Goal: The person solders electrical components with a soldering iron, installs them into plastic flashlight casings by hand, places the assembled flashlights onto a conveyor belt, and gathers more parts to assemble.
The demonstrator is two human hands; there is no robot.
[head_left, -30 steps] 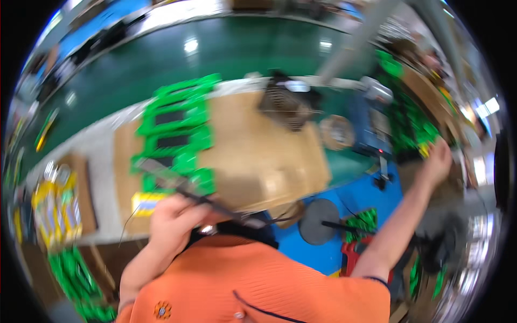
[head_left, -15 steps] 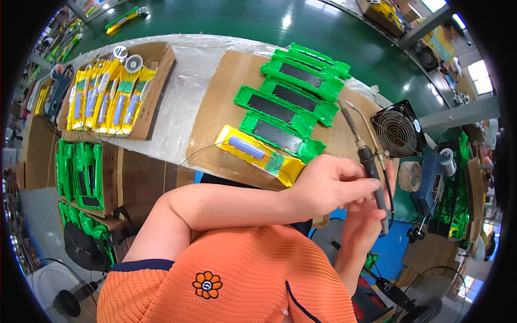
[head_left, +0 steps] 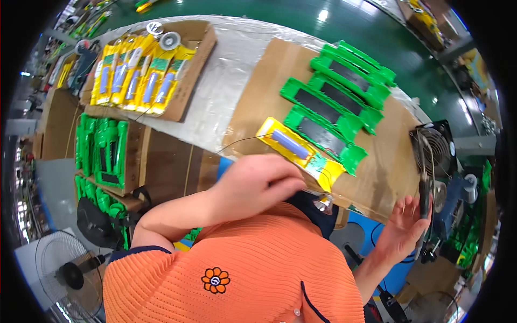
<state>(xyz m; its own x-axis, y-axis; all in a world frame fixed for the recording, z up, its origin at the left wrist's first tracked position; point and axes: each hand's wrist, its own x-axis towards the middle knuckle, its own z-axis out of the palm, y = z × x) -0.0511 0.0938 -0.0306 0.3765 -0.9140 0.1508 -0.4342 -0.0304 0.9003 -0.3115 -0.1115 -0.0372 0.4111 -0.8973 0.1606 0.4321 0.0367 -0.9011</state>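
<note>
My left hand (head_left: 261,180), somewhat blurred, is over the table's near edge with fingers loosely bent, a gap below them and nothing visible between. Just beyond it lies a yellow casing (head_left: 267,127) with a lavender battery cell (head_left: 290,144) and a small green circuit board (head_left: 320,163). At the casing's near end, a small shiny lamp reflector (head_left: 323,203) sticks out past the board edge. To the right, my right hand (head_left: 401,229) holds a soldering iron (head_left: 424,196) upright between thumb and fingers, away from the casing.
Several green casings with black panels (head_left: 318,105) lie on the brown cardboard sheet (head_left: 258,81). A carton (head_left: 196,70) of yellow casings stands left, above stacked green casings (head_left: 102,151). A small black fan (head_left: 439,142) and blue soldering station (head_left: 455,199) sit right.
My left hand has left the soldering iron and moved left, in front of the yellow casing. The right hand has carried the iron further right. The whole view has shifted.
</note>
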